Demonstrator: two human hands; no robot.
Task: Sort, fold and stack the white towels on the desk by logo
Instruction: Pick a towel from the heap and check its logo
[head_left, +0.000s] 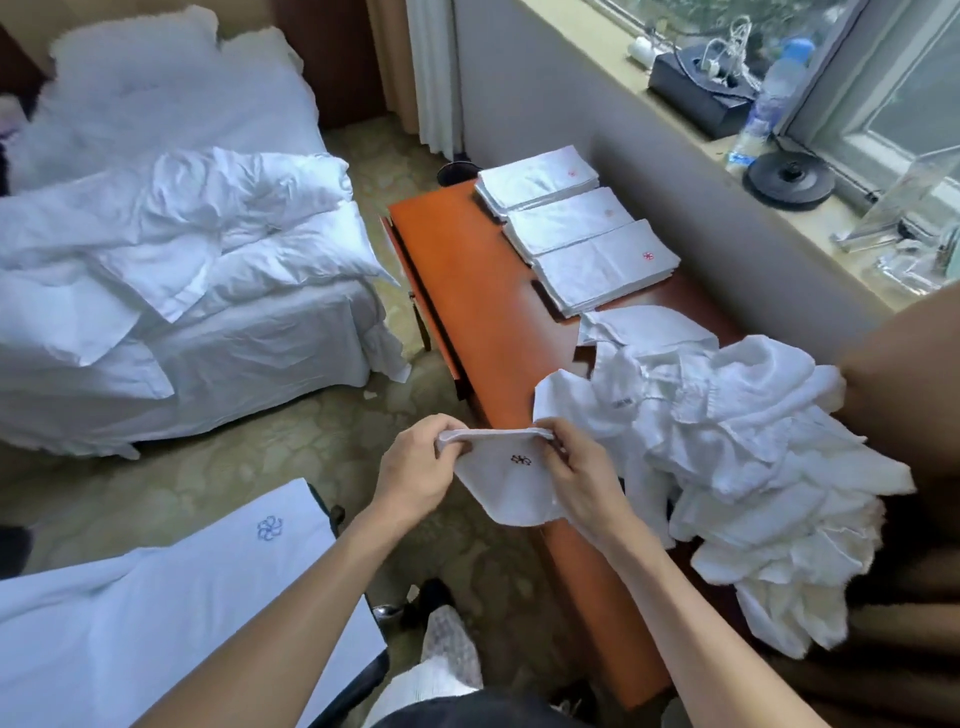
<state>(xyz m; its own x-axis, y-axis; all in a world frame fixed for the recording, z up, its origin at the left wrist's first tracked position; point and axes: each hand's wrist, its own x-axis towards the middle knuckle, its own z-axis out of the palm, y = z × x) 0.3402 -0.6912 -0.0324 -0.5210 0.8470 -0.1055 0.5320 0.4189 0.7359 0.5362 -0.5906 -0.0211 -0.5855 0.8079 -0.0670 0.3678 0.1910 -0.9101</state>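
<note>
Nearest, left hand (415, 467) and right hand (582, 483), each grip pinched closed on the top hem of one white towel (511, 493), hung just off the front edge of the worktop (467, 270), over carpet. On it, dark red logo (520, 460), no letters legible. Just beside the right hand, loose towel pile (753, 457) spilling past the near end. Farther along, three folded stacks (569, 223) edge to edge on the wall side, red logos up; bare wood left of them. Lower left, blue-logo cloth (182, 597).

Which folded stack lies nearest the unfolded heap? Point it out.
The near stack, clearest red logo, beside the heap; middle stack and far stack lie beyond.
</note>
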